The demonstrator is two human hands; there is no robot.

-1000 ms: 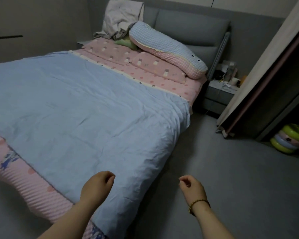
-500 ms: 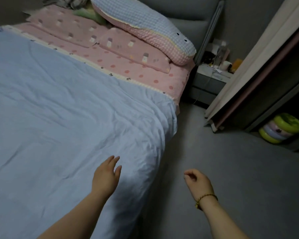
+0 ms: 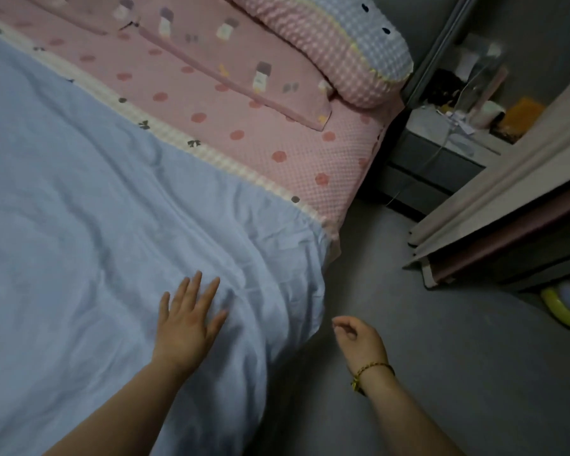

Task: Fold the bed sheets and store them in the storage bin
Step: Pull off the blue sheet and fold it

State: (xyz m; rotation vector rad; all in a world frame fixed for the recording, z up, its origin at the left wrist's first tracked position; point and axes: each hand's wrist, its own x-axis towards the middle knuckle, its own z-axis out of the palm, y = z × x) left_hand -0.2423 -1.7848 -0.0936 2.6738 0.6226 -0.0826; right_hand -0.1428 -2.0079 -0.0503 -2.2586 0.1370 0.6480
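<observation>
Grey floor [image 3: 441,373], blue sheet [image 3: 96,225] draping bed [image 3: 310,153] edge, left hand [image 3: 186,324] fingers spread over it, right hand [image 3: 359,337] fingers loosely curled

Nothing legible is picked up: the blue sheet [image 3: 96,241] is seen plain, the pink pillowcase [image 3: 211,70] motifs wordless, the nightstand [image 3: 438,162] clutter blurred.

Bed [image 3: 313,153] under blue sheet [image 3: 96,225], pillows [image 3: 211,57]

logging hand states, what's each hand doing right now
Left hand: open, fingers spread over the light blue sheet.
Right hand: open, loosely curled, holding nothing, over the grey floor.
</observation>
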